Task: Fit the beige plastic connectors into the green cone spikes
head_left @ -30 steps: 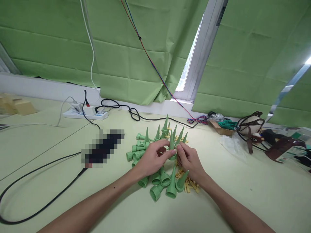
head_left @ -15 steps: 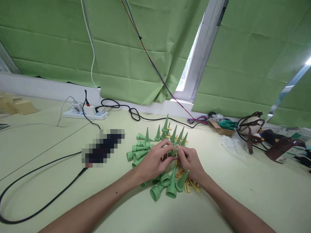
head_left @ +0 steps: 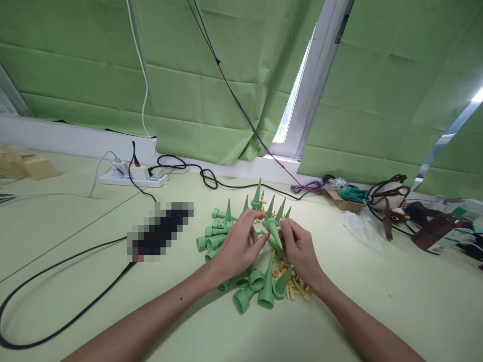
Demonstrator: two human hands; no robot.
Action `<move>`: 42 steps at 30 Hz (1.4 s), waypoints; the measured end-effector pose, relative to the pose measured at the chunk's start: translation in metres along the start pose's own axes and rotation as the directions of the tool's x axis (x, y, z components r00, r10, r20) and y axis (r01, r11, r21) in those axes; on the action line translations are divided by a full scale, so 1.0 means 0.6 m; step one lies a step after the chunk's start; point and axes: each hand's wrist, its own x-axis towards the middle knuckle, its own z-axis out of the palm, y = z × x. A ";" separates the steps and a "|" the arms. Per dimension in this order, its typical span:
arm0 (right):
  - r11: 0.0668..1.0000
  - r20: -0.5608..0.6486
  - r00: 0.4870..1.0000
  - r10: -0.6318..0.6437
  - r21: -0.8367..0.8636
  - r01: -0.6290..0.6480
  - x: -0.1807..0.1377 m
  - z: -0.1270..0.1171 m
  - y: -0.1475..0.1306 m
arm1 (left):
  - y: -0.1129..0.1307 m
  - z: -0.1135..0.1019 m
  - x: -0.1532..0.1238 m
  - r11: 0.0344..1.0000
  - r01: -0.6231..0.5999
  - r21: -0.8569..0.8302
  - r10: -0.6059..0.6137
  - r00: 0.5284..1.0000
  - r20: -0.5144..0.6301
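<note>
Between my hands is a green plastic watering spike (head_left: 273, 229), its pointed end tilted down toward the right. My left hand (head_left: 243, 244) grips its collar between thumb and fingers. On the other side my right hand (head_left: 300, 246) is closed in a pinch on a small yellow valve (head_left: 279, 229), which mostly hides behind the fingers at the spike's side. Below lie loose green spikes (head_left: 266, 291) and a pile of yellow valves (head_left: 298, 289). Behind the hands several spikes stand point up, one of them a tall spike (head_left: 257, 193) with a yellow valve at its side.
More green spikes (head_left: 211, 231) lie left of my left hand. A pixelated dark object (head_left: 162, 231) with a black cable rests on the table farther left. A white power strip (head_left: 132, 176) is at the back. A plastic bag (head_left: 360, 229) and a cardboard box (head_left: 343, 198) are at right.
The held spike has been turned and raised, so its collar and point now show between the hands. My right hand has shifted slightly right, and my left fingers have opened a little wider around it.
</note>
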 end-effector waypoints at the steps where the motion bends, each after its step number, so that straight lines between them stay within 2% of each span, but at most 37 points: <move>1: 1.000 -0.011 1.000 0.001 0.009 -0.001 0.000 0.000 0.000 | 0.000 0.000 0.001 0.999 0.042 -0.035 -0.042 0.999 -0.016; 3: 1.000 -0.025 1.000 -0.004 0.018 0.005 0.000 0.000 0.001 | 0.001 0.000 0.005 0.980 0.143 -0.141 -0.146 0.989 -0.016; 6: 0.999 -0.015 1.000 -0.007 0.031 0.007 0.000 0.000 0.003 | 0.002 -0.001 0.009 0.903 0.287 -0.320 -0.277 0.958 0.079; 9: 0.999 0.040 0.999 -0.008 0.050 0.006 -0.001 0.001 0.005 | 0.004 -0.003 0.010 0.841 0.353 -0.410 -0.307 0.935 0.175; 13: 0.998 0.097 0.995 -0.013 0.066 0.007 -0.003 0.001 0.005 | 0.008 -0.006 0.009 0.834 0.357 -0.421 -0.292 0.933 0.212; 22: 0.995 0.114 0.993 -0.023 0.096 0.012 -0.005 0.001 0.004 | 0.004 -0.002 0.002 0.916 0.264 -0.301 -0.229 0.962 0.146; 28: 0.995 0.113 0.993 -0.025 0.094 0.014 -0.005 0.001 0.005 | 0.001 -0.001 -0.001 0.996 0.029 -0.090 -0.020 0.995 0.102; 42: 0.999 0.109 0.994 -0.021 0.042 0.016 -0.002 0.001 -0.001 | -0.005 0.001 -0.005 0.959 -0.257 0.121 0.238 0.959 0.153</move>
